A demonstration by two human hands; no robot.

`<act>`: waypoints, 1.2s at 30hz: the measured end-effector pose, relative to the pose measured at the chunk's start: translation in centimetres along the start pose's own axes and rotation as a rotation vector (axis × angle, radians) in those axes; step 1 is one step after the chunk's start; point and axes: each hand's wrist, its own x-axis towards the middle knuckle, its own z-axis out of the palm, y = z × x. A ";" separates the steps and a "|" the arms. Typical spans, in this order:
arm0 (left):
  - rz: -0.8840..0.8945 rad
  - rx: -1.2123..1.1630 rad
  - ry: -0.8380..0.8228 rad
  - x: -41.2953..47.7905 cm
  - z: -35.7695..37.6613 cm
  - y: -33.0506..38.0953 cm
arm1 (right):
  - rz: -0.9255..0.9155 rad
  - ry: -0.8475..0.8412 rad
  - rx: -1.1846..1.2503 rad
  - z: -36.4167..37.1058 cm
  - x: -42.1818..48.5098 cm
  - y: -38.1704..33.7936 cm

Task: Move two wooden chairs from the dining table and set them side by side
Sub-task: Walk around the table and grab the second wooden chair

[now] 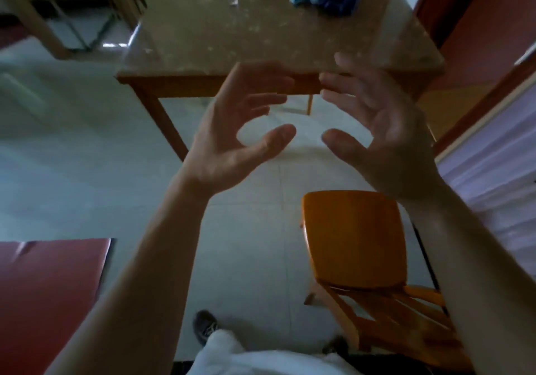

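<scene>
Both hands, left (232,131) and right (385,131), hover empty with fingers spread above the floor, so the person should probably grip the chair (353,238) standing below the right forearm, apart from the table (174,55).

Dim light falls on a pale tiled floor (87,148), red-brown walls (475,41), and a stone-topped table (261,32) ahead.

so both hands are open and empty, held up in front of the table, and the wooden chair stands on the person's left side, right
Not quite. In the head view the wooden chair stands on the person's right side, below the right hand. The rest holds: the left hand and right hand are open and empty, raised in front of the table.
</scene>
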 end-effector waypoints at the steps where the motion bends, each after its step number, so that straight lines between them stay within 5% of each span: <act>1: 0.009 0.009 0.021 -0.8 -3.0 0.1 | -0.026 -0.021 -0.001 2.7 1.5 -0.8; 14: 0.126 0.309 0.285 -8.2 -41.6 7.2 | -0.451 -0.310 0.319 37.9 23.3 -15.9; 25: -0.120 0.593 0.548 -12.1 -63.6 0.7 | -0.490 -0.539 0.471 61.3 38.7 -13.5; 36: -0.167 0.648 0.673 -7.9 -84.7 -6.7 | -0.482 -0.665 0.488 79.2 56.4 -12.9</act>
